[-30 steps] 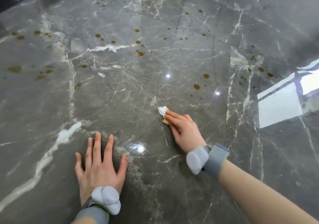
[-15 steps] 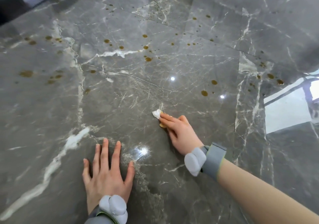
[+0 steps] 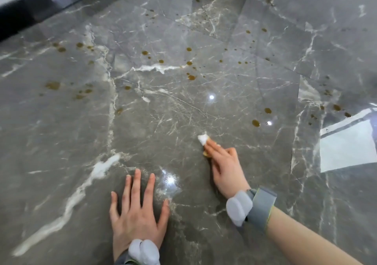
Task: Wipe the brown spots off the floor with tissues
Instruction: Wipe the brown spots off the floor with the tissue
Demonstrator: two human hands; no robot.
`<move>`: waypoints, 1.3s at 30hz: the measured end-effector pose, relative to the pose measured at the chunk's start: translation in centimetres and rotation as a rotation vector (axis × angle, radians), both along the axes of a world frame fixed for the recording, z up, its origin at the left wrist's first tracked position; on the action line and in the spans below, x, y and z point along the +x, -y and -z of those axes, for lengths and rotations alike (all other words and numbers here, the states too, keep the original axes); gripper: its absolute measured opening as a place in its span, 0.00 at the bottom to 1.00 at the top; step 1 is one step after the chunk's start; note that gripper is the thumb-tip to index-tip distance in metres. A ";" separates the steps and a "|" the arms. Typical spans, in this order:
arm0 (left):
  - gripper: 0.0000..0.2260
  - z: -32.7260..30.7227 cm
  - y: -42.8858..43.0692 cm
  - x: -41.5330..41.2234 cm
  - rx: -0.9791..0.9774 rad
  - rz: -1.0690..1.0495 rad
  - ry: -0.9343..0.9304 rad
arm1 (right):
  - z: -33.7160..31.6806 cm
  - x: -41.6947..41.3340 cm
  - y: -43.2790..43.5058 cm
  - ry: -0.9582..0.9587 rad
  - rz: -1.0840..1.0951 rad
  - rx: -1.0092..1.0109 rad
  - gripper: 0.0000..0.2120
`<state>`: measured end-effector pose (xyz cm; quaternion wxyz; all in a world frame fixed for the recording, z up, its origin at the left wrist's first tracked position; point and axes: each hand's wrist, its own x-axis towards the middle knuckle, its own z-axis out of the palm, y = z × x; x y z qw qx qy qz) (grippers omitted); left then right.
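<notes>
My right hand presses a crumpled white tissue onto the grey marble floor; a brown-stained part of the tissue shows under my fingers. My left hand lies flat on the floor with fingers spread, holding nothing. Two brown spots sit just ahead and right of the tissue. Several more brown spots dot the floor farther away, with a larger blotch at the left.
A dark baseboard runs along the far left edge below a pale wall. A bright window reflection lies on the floor at the right. Both wrists carry grey bands with white pods.
The view has shifted, bringing more of the far floor and baseboard into view. My right hand with the tissue has slid slightly across the floor; my left hand stays flat.
</notes>
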<state>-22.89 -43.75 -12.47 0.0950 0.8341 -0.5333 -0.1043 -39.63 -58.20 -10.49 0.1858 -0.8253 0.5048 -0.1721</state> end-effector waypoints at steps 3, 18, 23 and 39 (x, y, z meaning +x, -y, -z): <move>0.30 0.2 -0.1 0.1 -0.029 0.002 -0.006 | 0.3 2.9 -5.6 0.001 -0.390 0.059 0.23; 0.30 0.4 0.0 0.0 -0.002 0.005 -0.027 | 0.5 3.0 -4.2 0.065 -0.268 0.030 0.27; 0.30 0.3 0.1 -0.1 0.015 0.000 -0.025 | -0.5 0.9 -1.7 0.014 -0.405 0.015 0.22; 0.30 0.4 0.0 0.0 -0.004 -0.005 -0.005 | -0.4 7.5 0.6 0.027 -0.500 0.102 0.24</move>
